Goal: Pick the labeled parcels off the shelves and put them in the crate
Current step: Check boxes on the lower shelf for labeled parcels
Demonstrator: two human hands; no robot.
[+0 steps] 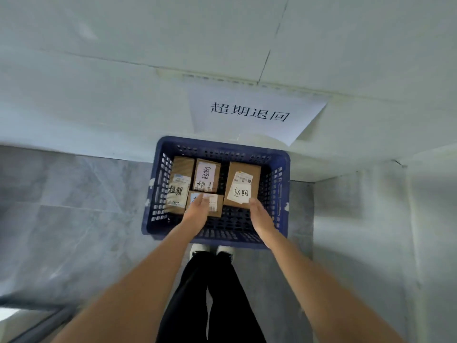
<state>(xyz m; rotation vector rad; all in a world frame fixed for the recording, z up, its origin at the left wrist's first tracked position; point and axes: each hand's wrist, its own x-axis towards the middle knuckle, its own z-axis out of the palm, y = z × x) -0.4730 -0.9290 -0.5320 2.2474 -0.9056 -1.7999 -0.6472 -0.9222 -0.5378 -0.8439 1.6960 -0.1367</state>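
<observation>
A blue slatted crate [282,194] stands on the floor against the wall, just beyond my feet. Several brown cardboard parcels with white handwritten labels lie inside: a tall one at the left [179,185], one with a pink label [207,175], a large one at the right [243,184] and a small flat one at the front [214,206]. My left hand [196,210] reaches into the crate with straight fingers resting on the small front parcel. My right hand [259,214] hangs with straight fingers at the near corner of the large right parcel, holding nothing.
A white paper sign [252,112] with printed black characters is stuck on the wall above the crate. Grey tiled floor [74,206] spreads to the left. A white wall corner [358,219] juts out at the right. My shoes [212,251] touch the crate's near side.
</observation>
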